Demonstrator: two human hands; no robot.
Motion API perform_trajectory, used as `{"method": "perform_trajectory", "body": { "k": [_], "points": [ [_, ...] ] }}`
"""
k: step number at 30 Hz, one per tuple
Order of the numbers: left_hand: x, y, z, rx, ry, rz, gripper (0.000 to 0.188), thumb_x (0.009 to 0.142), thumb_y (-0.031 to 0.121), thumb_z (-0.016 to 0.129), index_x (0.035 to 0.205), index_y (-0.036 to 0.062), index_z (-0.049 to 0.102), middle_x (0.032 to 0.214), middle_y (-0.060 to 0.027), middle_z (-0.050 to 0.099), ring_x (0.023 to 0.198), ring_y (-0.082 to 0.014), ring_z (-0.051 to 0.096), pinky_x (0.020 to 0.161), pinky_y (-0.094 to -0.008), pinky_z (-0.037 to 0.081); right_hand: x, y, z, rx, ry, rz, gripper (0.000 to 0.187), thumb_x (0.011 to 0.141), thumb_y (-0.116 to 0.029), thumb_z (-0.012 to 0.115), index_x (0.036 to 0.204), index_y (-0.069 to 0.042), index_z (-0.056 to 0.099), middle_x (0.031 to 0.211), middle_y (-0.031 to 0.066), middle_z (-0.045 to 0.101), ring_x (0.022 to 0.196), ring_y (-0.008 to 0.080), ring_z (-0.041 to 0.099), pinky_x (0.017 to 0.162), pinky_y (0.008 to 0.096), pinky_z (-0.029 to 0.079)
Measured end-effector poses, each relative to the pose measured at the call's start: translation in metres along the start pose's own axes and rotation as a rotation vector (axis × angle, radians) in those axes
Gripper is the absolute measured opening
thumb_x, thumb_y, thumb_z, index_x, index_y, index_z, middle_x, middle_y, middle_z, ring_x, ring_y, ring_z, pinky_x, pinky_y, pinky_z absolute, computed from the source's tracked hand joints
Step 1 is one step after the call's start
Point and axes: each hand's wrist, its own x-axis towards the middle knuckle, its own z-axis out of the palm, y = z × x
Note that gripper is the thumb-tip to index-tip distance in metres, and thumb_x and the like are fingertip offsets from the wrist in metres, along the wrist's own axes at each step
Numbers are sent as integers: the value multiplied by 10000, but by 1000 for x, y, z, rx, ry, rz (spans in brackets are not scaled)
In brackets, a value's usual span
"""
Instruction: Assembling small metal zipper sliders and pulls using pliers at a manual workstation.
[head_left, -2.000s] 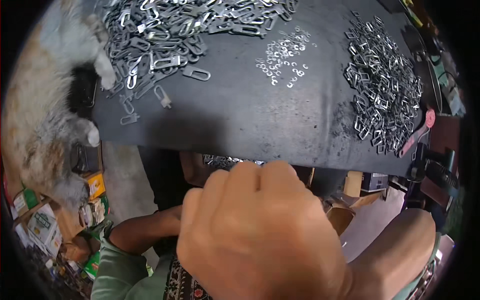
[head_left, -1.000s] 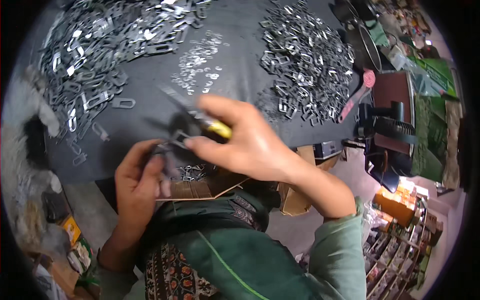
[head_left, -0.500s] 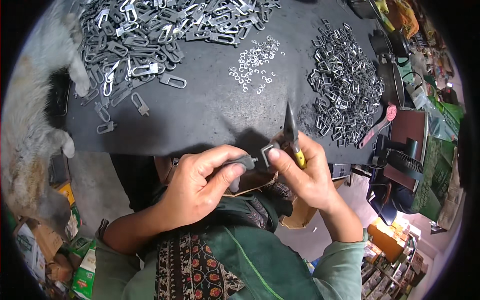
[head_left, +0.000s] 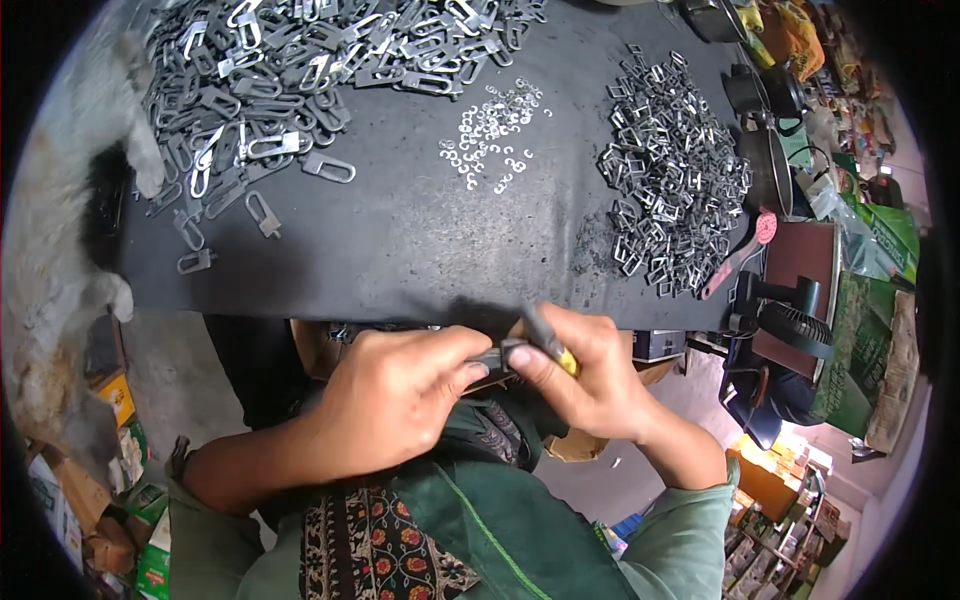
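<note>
My left hand [head_left: 385, 400] pinches a dark grey metal loop piece [head_left: 488, 359], most of it hidden in the fingers. My right hand [head_left: 590, 385] holds pliers [head_left: 543, 332] with yellow on the handle, blurred by motion. Its thumb and finger also pinch a small square metal frame [head_left: 513, 345], which meets the end of the loop piece. Both hands are at the near table edge. Beyond them lie a heap of flat metal loop pieces [head_left: 270, 95] at left, small silvery C-shaped clips [head_left: 490, 130] in the middle, and a heap of square metal frames [head_left: 680, 180] at right.
A cat [head_left: 60, 240] lies along the left of the dark table [head_left: 400, 230], its paws over the edge. A pink slotted spoon [head_left: 738, 258] lies at right, near a small black fan [head_left: 792, 325]. Dark pans [head_left: 770, 165] stand behind the spoon.
My hands have come together and dropped slightly, so the square frame now meets the loop piece's pin end. The pliers have tilted. The whole view has shifted slightly.
</note>
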Motion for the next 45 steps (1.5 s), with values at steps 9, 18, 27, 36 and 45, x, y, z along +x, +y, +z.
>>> {"method": "perform_trajectory", "body": {
  "k": [9, 18, 27, 36, 45],
  "points": [
    [-1, 0, -22, -735, -346, -672, 256, 973, 129, 532, 1169, -33, 551, 720, -33, 604, 519, -73, 544, 471, -225, 428, 29, 3, -26, -520, 159, -112, 341, 825, -331, 716, 881, -21, 585, 750, 140, 602, 681, 345, 580, 614, 403, 463],
    [-7, -12, -20, -762, -365, -536, 234, 934, 70, 569, 1138, -38, 613, 824, -58, 648, 711, -111, 609, 643, -224, 487, 74, 21, -80, -1143, 125, -375, 270, 778, -309, 720, 846, -91, 577, 851, 74, 518, 876, 255, 529, 804, 392, 425],
    [-9, -15, -22, -572, -206, -386, 168, 832, 40, 693, 994, 1, 712, 883, -70, 667, 814, -158, 605, 767, -282, 467, 92, 22, -91, -1221, 13, -465, 237, 783, -311, 715, 849, -119, 594, 838, 36, 504, 869, 209, 521, 796, 351, 417],
    [2, -7, -23, -717, 11, -603, 164, 902, 62, 634, 1044, -6, 679, 806, 30, 560, 594, -20, 424, 522, -181, 326, 74, -6, -89, -1099, -52, -496, 312, 760, -347, 719, 782, -98, 532, 738, 44, 482, 714, 229, 527, 650, 367, 428],
    [11, 1, -24, -904, 64, -645, 205, 914, 100, 642, 1088, -8, 652, 834, 30, 564, 633, -21, 427, 536, -177, 324, 56, -31, -69, -1006, -166, -549, 397, 680, -404, 687, 821, -47, 584, 784, 81, 521, 733, 283, 568, 635, 398, 456]
  ]
}}
